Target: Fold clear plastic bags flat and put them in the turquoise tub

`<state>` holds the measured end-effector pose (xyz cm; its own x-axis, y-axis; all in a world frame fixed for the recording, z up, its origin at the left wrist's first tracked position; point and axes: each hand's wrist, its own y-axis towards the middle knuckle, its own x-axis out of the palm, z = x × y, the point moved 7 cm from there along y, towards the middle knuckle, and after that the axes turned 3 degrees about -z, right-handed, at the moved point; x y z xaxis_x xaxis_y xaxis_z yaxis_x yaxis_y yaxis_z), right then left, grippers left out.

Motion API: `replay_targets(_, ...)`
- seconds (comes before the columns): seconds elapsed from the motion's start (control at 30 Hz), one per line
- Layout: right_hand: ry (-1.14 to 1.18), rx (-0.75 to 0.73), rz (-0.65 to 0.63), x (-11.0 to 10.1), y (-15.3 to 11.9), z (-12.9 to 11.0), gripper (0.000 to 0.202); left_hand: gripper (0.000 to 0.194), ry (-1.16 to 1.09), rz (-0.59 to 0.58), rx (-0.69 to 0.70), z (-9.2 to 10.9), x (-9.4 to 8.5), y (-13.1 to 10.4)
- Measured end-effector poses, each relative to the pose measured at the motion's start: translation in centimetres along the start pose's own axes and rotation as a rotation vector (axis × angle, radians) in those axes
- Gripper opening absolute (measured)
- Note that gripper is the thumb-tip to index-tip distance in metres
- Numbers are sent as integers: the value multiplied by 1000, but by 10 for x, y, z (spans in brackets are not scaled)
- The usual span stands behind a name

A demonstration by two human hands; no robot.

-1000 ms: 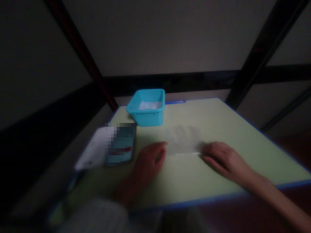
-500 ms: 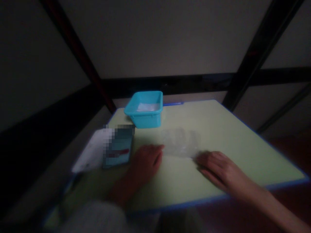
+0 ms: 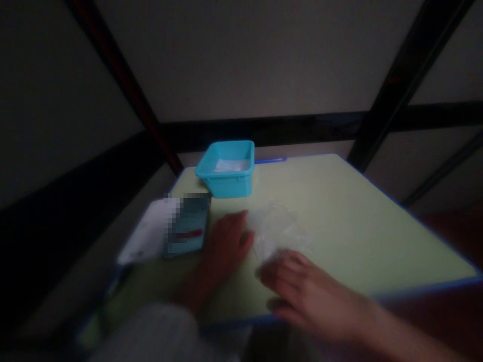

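A crumpled clear plastic bag lies on the pale yellow-green table. Just left of it is my left hand, its fingertips at the bag's left edge, thumb and fingers apart. My right hand is over the near edge of the bag, with thumb and fingers spread. Blur hides whether the right fingertips touch the plastic. No thing shows in either palm.
At the back left stands a turquoise plastic basket with something white inside. A partly pixelated teal book or box lies by my left hand, over white paper. Blue edging surrounds the table.
My right hand has moved left and nearer to me, off the bag's lower right corner. The bag has shifted and become more crumpled. My left thumb and fingers have parted.
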<state>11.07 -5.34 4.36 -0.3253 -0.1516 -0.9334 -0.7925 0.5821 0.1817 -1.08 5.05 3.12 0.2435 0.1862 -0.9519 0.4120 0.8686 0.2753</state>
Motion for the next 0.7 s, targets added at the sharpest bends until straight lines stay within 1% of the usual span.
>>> replay_targets(0.07,-10,-39,25,-4,5,-3,33,42,0,9,3,1,1,-2)
replay_targets(0.13,-35,-25,65,-14,9,4,28,44,-4,24,10,1,3,-5)
replay_targets(0.23,-56,68,131,-31,19,27,27,48,-5,22,44,4,6,-11)
replay_targets(0.3,-68,112,160,-37,31,43,28,52,4,8,72,7,9,-14)
replay_targets(0.4,-68,124,124,-30,51,57,34,58,22,-15,95,11,12,-17)
replay_targets(0.5,-68,114,92,-14,67,62,43,65,18,-34,99,14,14,-20)
replay_targets(0.6,-62,88,80,1,74,61,52,70,1,-52,118,16,16,-21)
replay_targets(0.7,-48,83,62,12,74,63,57,76,-15,-63,142,17,19,-22)
